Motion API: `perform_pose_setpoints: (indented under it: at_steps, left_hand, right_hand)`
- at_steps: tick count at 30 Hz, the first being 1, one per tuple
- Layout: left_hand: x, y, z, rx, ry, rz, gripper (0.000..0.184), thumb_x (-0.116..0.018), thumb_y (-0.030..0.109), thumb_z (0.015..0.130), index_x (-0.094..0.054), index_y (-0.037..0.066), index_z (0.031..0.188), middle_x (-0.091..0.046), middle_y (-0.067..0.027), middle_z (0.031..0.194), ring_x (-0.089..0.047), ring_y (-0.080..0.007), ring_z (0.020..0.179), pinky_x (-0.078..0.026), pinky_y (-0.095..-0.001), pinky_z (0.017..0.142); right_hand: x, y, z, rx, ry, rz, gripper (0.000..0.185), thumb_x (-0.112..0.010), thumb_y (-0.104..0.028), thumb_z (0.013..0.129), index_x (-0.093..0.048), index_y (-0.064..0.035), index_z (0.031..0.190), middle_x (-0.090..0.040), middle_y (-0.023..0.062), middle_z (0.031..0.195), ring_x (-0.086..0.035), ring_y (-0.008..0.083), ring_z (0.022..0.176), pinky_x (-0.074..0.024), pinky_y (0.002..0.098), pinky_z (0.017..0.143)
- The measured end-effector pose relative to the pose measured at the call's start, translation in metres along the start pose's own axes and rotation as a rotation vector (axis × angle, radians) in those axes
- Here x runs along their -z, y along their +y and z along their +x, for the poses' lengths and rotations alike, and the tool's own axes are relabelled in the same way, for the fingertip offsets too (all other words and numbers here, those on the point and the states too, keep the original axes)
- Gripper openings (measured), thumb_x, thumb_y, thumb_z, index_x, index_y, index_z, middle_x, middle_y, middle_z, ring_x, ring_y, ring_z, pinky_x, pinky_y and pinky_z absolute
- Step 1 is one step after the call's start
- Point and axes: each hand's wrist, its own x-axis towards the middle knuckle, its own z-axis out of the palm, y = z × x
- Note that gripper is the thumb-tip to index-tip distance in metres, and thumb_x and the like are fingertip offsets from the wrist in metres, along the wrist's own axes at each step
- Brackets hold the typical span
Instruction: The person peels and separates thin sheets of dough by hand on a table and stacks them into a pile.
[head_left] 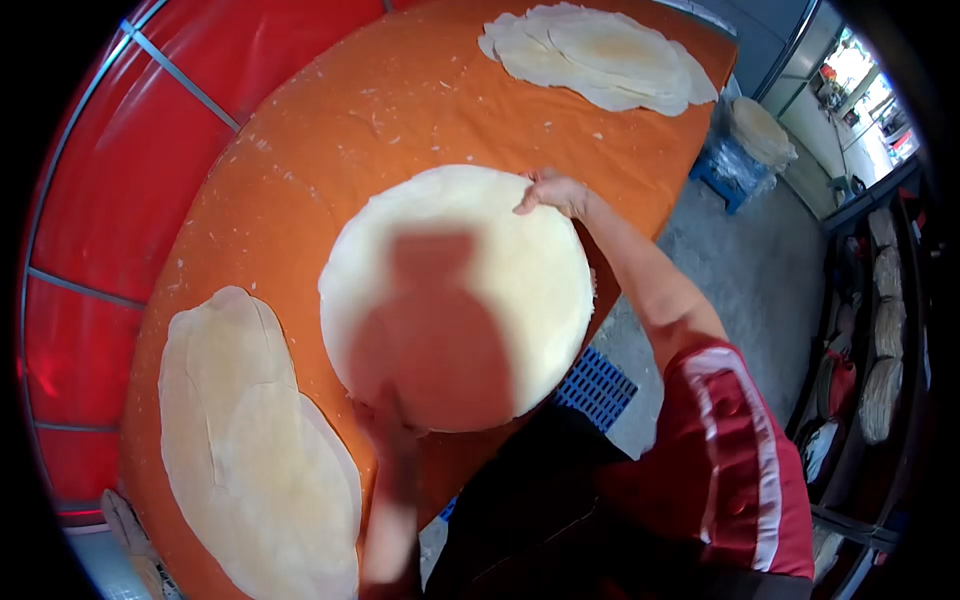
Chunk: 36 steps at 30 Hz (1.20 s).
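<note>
In front of me on the orange tabletop lies a large round stack of thin flatbread sheets (540,300), pale and flat, with layered edges showing along its right side. My right hand (555,193) grips its far right rim, thumb on top and the other fingers curled at the edge. At the near left rim, my left hand (385,420) holds the edge, fingers partly lost in shadow. A dark shadow covers the middle and near part of the stack.
Overlapping flatbread sheets (240,440) lie at the table's left; another pile (610,55) lies at the far end. The orange table (270,190) has scattered crumbs. A wrapped stack (760,135) sits on a blue stool (715,185). Shelves (850,400) stand right; a blue crate (597,390) is below.
</note>
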Motion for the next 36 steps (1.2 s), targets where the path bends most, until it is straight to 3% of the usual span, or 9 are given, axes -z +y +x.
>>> perform_pose_setpoints:
  at_steps: [7, 9, 12, 21, 23, 25, 28, 31, 36]
  left_hand:
    - [0.048, -0.054, 0.039, 0.175, 0.099, 0.088, 0.022, -0.053, 0.010, 0.079, -0.044, 0.003, 0.098, -0.053, -0.0086, 0.088, -0.053, -0.0125, 0.060, -0.038, -0.0162, 0.039]
    - [0.039, -0.042, 0.045, 0.047, 0.108, 0.109, 0.025, -0.047, 0.010, 0.080, -0.043, 0.001, 0.103, -0.051, -0.0099, 0.095, -0.050, -0.0153, 0.080, -0.041, -0.0256, 0.063]
    - [0.019, -0.052, 0.042, -0.055, 0.206, 0.107, 0.050, -0.043, 0.007, 0.078, -0.026, 0.001, 0.124, -0.040, -0.0150, 0.117, -0.040, -0.0246, 0.107, -0.033, -0.0358, 0.090]
    - [0.029, -0.051, 0.035, -0.025, 0.255, 0.444, 0.051, -0.053, 0.017, 0.077, -0.031, 0.003, 0.121, -0.048, -0.0137, 0.105, -0.047, -0.0214, 0.098, -0.040, -0.0328, 0.082]
    - [0.044, -0.013, 0.027, 0.270, 0.239, 0.152, 0.051, -0.055, 0.022, 0.078, -0.033, 0.002, 0.119, -0.050, -0.0099, 0.099, -0.048, -0.0201, 0.096, -0.041, -0.0327, 0.079]
    - [0.081, -0.012, 0.013, 0.113, 0.327, 0.111, 0.050, -0.054, 0.025, 0.079, -0.034, 0.002, 0.119, -0.050, -0.0088, 0.099, -0.049, -0.0200, 0.094, -0.041, -0.0326, 0.079]
    - [0.171, -0.034, -0.028, -0.031, 0.510, -0.117, 0.034, -0.055, 0.012, 0.078, -0.043, 0.003, 0.109, -0.051, -0.0065, 0.099, -0.049, -0.0159, 0.089, -0.042, -0.0281, 0.077]
    - [0.261, -0.051, -0.075, -0.258, 0.752, -0.317, 0.017, -0.052, -0.005, 0.076, -0.052, 0.004, 0.091, -0.053, -0.0047, 0.093, -0.051, -0.0122, 0.085, -0.042, -0.0238, 0.076]
    - [0.320, -0.035, -0.150, -0.025, 1.182, -0.468, 0.019, -0.048, -0.010, 0.073, -0.050, 0.001, 0.089, -0.056, -0.0074, 0.085, -0.053, -0.0128, 0.078, -0.043, -0.0227, 0.072]
  right_hand:
    - [-0.001, 0.003, -0.024, 0.323, 0.359, -0.183, 0.069, -0.071, -0.019, 0.066, -0.033, 0.0036, 0.119, -0.048, 0.0153, 0.107, -0.049, 0.0193, 0.098, -0.0402, 0.0284, 0.083]
    - [0.005, 0.035, -0.027, 0.314, 0.199, 0.103, 0.076, -0.066, -0.025, 0.071, -0.022, 0.0016, 0.128, -0.028, 0.0167, 0.129, -0.034, 0.0195, 0.116, -0.0321, 0.0298, 0.094]
    - [-0.022, 0.029, -0.045, 0.254, 0.149, 0.019, 0.067, -0.063, -0.021, 0.074, -0.027, -0.0023, 0.127, -0.045, 0.0138, 0.117, -0.043, 0.0202, 0.107, -0.0359, 0.0292, 0.089]
    - [-0.027, 0.011, -0.049, 0.365, -0.016, -0.221, 0.053, -0.057, -0.008, 0.074, -0.034, 0.0014, 0.121, -0.046, 0.0103, 0.115, -0.045, 0.0193, 0.104, -0.0373, 0.0289, 0.087]
    - [-0.012, -0.012, -0.030, 0.428, -0.065, -0.531, 0.052, -0.057, -0.008, 0.074, -0.035, 0.0013, 0.120, -0.048, 0.0098, 0.110, -0.046, 0.0197, 0.101, -0.0393, 0.0276, 0.084]
    - [0.017, -0.007, 0.035, 0.737, 0.417, -0.522, 0.036, -0.056, -0.002, 0.071, -0.046, -0.0002, 0.107, -0.055, 0.0123, 0.094, -0.051, 0.0173, 0.085, -0.0435, 0.0266, 0.070]
    - [-0.136, -0.116, 0.003, 0.722, 0.382, -1.329, 0.020, -0.051, 0.004, 0.068, -0.053, -0.0003, 0.087, -0.054, 0.0136, 0.075, -0.049, 0.0151, 0.067, -0.0417, 0.0290, 0.056]
    - [-0.284, -0.112, 0.023, 0.902, -0.085, -1.085, 0.011, -0.050, 0.003, 0.063, -0.050, 0.0000, 0.074, -0.047, 0.0103, 0.056, -0.046, 0.0180, 0.053, -0.0361, 0.0297, 0.046]
    - [-0.545, -0.062, -0.001, 1.159, -0.576, -1.387, 0.018, -0.054, -0.006, 0.066, -0.059, -0.0086, 0.084, -0.058, 0.0157, 0.070, -0.056, 0.0300, 0.066, -0.0445, 0.0353, 0.061]
